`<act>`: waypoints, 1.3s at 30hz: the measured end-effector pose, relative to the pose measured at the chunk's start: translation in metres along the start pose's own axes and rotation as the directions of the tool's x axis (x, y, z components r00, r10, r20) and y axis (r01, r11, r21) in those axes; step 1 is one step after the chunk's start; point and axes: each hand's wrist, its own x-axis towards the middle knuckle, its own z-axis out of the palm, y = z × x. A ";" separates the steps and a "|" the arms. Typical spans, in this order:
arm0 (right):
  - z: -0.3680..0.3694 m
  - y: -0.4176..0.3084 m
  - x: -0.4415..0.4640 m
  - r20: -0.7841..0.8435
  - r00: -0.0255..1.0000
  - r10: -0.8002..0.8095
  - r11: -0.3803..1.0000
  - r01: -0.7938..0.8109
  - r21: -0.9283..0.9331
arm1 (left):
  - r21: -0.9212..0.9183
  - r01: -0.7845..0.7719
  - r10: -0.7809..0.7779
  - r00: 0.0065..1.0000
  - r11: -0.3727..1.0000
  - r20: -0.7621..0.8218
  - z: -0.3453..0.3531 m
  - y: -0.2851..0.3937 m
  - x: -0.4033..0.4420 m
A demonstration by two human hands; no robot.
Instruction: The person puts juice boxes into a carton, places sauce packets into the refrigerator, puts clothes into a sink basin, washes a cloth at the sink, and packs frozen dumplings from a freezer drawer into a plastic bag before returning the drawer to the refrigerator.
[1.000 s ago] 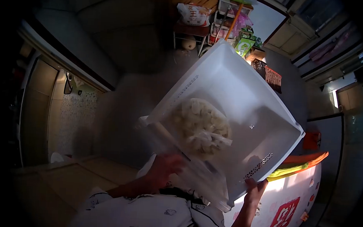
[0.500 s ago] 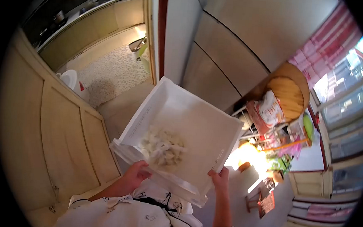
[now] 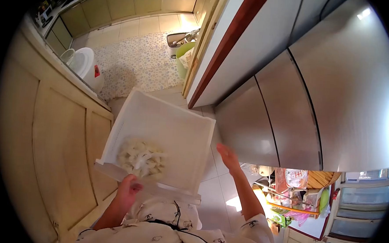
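Note:
A white freezer drawer is held tilted in front of my body. In its near left part lies a clear bag of pale lumpy pieces, which look like dumplings. My left hand is closed on the drawer's near front edge and carries it. My right hand is off the drawer, to the right of its side wall, with its fingers stretched out and nothing in them.
A steel-fronted refrigerator stands to the right. A pale wooden door is on the left. Beyond the doorway are a white lidded bin and a green bucket. Shelves of groceries stand at lower right.
My right hand has let go of the drawer's right side and moved away from it. The drawer has shifted left in view, and my view has turned so that the refrigerator appears larger and closer.

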 end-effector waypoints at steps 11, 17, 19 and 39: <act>-0.136 0.035 0.293 -0.130 0.919 -0.371 0.024 -0.131 -0.991 | 0.018 0.120 -0.116 0.982 0.993 -0.149 0.062 0.079 0.100; -0.196 0.015 0.419 0.104 0.858 -0.504 -0.461 -0.166 -0.872 | -0.045 0.105 -0.112 0.977 0.993 -0.180 0.092 0.071 0.128; -0.214 0.011 0.448 0.105 0.908 -0.405 -0.450 -0.099 -0.887 | -0.070 0.112 -0.123 0.976 0.991 -0.179 0.101 0.075 0.129; 0.004 -0.029 0.287 -0.080 0.820 -0.567 0.025 -0.080 -0.997 | -0.013 0.016 -0.019 0.958 1.000 -0.287 0.051 0.131 0.194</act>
